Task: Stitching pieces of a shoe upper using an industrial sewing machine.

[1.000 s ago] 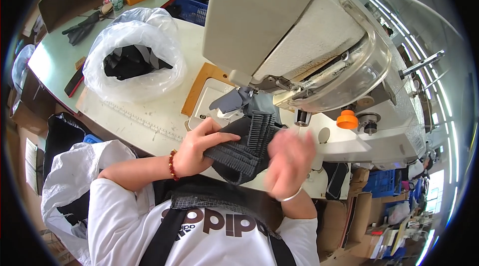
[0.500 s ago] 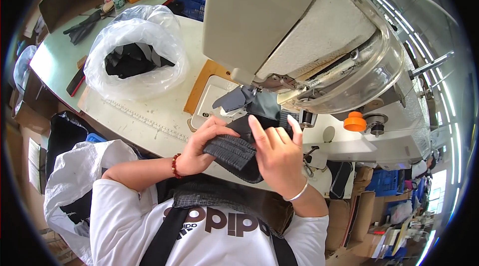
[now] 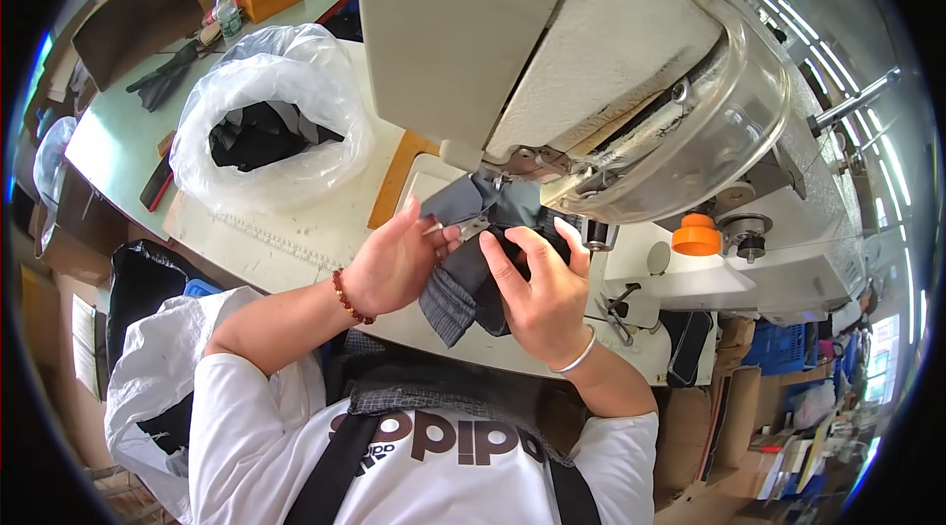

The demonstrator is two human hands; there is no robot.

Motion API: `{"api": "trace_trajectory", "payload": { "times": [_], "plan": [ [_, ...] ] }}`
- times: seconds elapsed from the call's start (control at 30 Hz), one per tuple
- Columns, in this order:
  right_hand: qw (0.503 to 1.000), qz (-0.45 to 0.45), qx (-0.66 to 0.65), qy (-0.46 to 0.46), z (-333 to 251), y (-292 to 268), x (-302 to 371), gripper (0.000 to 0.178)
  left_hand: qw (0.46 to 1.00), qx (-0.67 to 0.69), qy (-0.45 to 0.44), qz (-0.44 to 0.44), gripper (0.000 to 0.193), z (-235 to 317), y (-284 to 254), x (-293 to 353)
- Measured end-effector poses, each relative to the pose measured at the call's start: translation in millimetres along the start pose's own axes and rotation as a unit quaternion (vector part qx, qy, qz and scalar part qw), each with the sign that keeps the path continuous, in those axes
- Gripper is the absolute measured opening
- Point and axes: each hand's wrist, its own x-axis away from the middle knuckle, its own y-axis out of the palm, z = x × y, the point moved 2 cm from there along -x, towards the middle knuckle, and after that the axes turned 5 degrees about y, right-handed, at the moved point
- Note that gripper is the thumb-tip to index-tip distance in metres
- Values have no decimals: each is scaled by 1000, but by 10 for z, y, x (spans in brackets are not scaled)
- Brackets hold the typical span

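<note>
A black fabric piece (image 3: 488,294) with a gathered, ribbed band lies at the front of the sewing machine (image 3: 591,62), its far end under the needle area. Grey flaps (image 3: 456,204) of fabric stick out beside the presser foot. My right hand (image 3: 547,298) grips the black piece from the right, fingers bent over it. At the left, my left hand (image 3: 394,264) is half curled near the grey flap, thumb apart from the fingers and palm turned toward the work. Whether its fingertips touch the flap is hard to see.
A clear plastic bag (image 3: 325,165) of dark fabric pieces stands left of the machine. Small scissors (image 3: 618,316) lie on the table to the right. An orange knob (image 3: 697,234) and a clear guard (image 3: 734,121) jut out nearby. A white sack (image 3: 148,358) sits lower left.
My left hand has let go of the ribbed band and moved up and left toward the grey flap. The band now hangs lower. My right hand stays on the black piece.
</note>
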Motion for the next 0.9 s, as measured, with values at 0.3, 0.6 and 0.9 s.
{"api": "trace_trajectory", "payload": {
  "times": [0.3, 0.6, 0.9],
  "plan": [
    [999, 32, 19, -19, -2, 69, -43, 34, 852, -377, 362, -36, 28, 241, 397, -13],
    [996, 63, 56, -22, -75, 28, -62, 26, 777, -494, 390, -3, 17, 372, 414, 51],
    [982, -103, -6, 155, 121, -182, -135, 63, 863, -381, 323, -75, 21, 290, 420, 18]
  ]
}}
